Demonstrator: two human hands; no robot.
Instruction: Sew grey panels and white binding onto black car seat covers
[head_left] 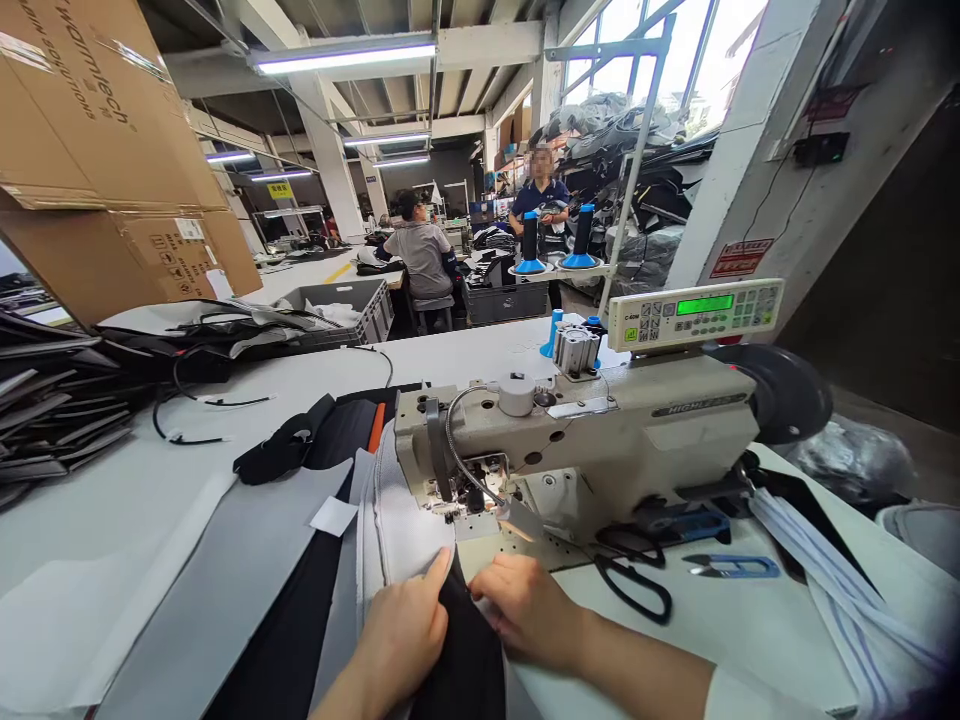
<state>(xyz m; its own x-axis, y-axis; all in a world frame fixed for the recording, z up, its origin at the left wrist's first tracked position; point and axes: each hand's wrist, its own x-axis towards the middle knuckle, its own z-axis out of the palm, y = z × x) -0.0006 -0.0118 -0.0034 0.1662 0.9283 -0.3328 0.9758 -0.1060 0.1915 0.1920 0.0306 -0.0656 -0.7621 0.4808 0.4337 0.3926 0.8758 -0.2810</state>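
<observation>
A grey and black fabric piece point(409, 535) lies under the needle area of a sewing machine point(585, 430). My left hand point(405, 625) presses on its light grey part, index finger stretched toward the presser foot, the other fingers curled. Just right of it, my right hand point(529, 610) is closed at the edge of the black fabric point(469, 650), thumb and fingers pinched together there. A lamp lights the stitching spot. Left of the hands, long grey and black panels point(217, 580) are spread over the table, with a small white tag point(334, 516) on them.
Black-handled scissors point(637, 585) and blue thread snips point(731, 566) lie right of the machine, beside white striped straps point(825, 570). Stacked dark pieces point(60, 400) and a large cardboard box point(112, 150) stand left. Two people are farther back, near a grey crate point(367, 315).
</observation>
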